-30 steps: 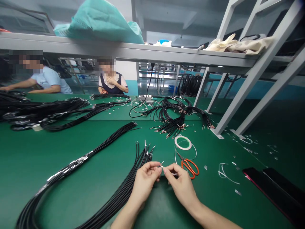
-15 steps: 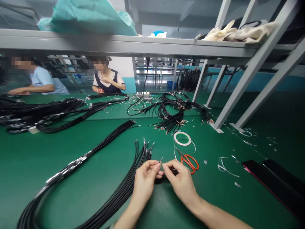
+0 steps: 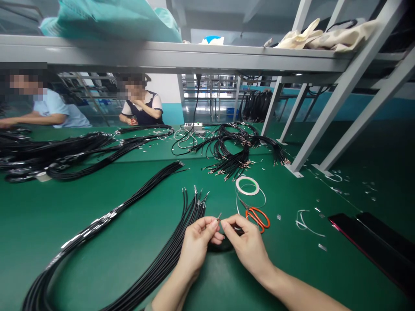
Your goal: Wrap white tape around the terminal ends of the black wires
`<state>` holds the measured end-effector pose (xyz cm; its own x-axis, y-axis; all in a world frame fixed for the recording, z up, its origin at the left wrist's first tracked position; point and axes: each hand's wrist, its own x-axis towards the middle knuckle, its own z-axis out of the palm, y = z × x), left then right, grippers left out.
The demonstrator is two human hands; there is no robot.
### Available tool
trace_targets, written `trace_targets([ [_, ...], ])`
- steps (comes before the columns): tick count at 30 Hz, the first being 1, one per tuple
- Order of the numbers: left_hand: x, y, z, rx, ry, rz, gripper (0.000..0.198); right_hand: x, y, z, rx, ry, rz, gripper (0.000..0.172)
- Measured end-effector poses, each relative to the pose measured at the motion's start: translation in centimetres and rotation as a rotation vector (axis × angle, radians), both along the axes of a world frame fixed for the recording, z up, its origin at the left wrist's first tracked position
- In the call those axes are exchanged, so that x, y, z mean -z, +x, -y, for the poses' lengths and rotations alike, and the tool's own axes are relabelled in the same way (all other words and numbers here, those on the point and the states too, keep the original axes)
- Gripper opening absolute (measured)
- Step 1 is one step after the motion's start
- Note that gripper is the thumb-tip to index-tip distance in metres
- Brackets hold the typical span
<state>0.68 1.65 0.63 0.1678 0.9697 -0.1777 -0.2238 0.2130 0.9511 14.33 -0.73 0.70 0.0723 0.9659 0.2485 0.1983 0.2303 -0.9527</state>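
Between my fingertips a thin bare-ended cable tip [image 3: 219,215] sticks up. My left hand [image 3: 196,244] pinches it between thumb and forefinger, the other fingers curled. Thumb and forefinger of my right hand [image 3: 249,245] are pressed together right beside the tip; what they grip is hidden. A dark loop, probably the same cable, shows under both hands. Just left of my left hand, a bundle of black cables [image 3: 162,259] with metal-tipped ends curves round across the table. Orange-handled scissors [image 3: 259,219] lie behind my right hand, by a roll of white tape [image 3: 247,185].
More black cables [image 3: 231,144] lie at the back centre, with another heap [image 3: 74,149] at the back left. Two dark phone-like slabs [image 3: 359,242] rest at right. Grey shelf legs [image 3: 327,116] stand on the green table [image 3: 285,268]. Two people sit across.
My hands keep the same pinch near the cable tip, with only slight finger movement. The whole view has shifted a little. Across the table, the person at far left has reached further left.
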Motion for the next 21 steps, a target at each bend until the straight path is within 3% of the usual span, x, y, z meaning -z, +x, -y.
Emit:
trace_targets([
  [7, -0.43, 0.0, 0.0, 0.038, -0.001, -0.005, 0.025, -0.51, -0.07, -0.04, -0.057, -0.075, -0.159, 0.025],
  [21, -0.41, -0.01, 0.12, 0.1, -0.116, 0.133, 0.025, -0.81, 0.1, -0.14, -0.107, -0.083, -0.21, 0.025],
])
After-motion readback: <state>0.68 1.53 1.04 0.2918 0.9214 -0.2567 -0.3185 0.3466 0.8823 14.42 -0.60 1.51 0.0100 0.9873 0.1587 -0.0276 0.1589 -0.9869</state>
